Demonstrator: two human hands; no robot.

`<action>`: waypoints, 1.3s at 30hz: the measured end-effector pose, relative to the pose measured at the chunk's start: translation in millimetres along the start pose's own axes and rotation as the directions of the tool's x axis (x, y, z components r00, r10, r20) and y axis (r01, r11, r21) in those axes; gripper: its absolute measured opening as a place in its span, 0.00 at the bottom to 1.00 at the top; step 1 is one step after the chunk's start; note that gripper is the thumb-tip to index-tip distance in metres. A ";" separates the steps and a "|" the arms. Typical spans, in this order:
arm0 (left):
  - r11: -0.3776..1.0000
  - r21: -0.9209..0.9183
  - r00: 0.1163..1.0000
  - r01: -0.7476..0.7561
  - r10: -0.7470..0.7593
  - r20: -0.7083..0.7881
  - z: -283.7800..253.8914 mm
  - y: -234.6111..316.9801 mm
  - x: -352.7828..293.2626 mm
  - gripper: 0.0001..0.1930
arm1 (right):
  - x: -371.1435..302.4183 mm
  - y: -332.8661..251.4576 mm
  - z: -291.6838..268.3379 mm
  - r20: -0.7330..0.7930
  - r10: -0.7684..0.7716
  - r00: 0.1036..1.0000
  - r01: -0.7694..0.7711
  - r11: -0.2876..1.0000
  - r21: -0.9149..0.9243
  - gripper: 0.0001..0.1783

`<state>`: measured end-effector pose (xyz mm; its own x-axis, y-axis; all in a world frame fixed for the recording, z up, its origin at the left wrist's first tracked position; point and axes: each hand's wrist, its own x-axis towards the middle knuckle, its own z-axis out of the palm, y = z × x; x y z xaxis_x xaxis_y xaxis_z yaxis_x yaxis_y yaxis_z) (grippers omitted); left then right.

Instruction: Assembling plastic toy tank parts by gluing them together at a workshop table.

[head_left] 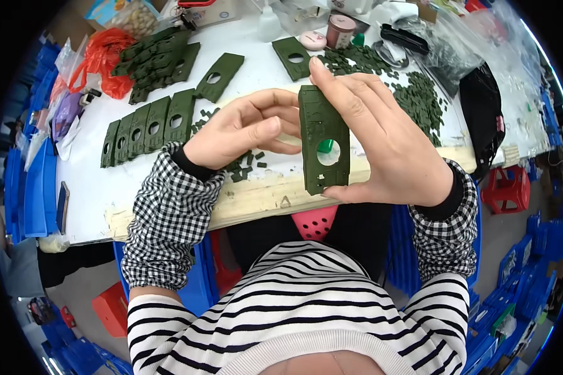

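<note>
In my right hand (388, 137) is a dark green plastic model tank hull plate (318, 122), upright above the table's near edge. It is long, with a large round hole. My thumb is at its lower end and my fingers run along its upper right side. My left hand (241, 131) is just left of the plate, fingers apart and half curled. Some left fingertips are close to the plate's edge; whether they touch it I cannot tell. Small dark green pieces (247, 164) lie scattered below my left hand.
A row of similar plates (156, 125) lies at left, with single plates (220, 76) farther back. Stacked green parts (153, 59) and a red plastic bag (106, 59) are at far left. Loose green pieces (419, 103) are heaped right. A wooden strip (256, 197) edges the table.
</note>
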<state>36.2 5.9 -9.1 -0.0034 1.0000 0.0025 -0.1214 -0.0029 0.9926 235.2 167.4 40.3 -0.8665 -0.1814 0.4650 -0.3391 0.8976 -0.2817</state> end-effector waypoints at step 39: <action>0.913 -0.240 0.809 -0.331 0.143 -0.571 -37.1 0.8 -4.3 0.18 | 9.9 45.5 5.8 0.357 -0.013 0.934 -0.049 0.985 0.164 0.08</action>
<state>-0.7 1.4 -12.8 -0.5865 0.8065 0.0748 -0.3476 -0.3341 0.8761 209.1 204.1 27.2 -0.9356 -0.3250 0.1380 -0.3520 0.8272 -0.4380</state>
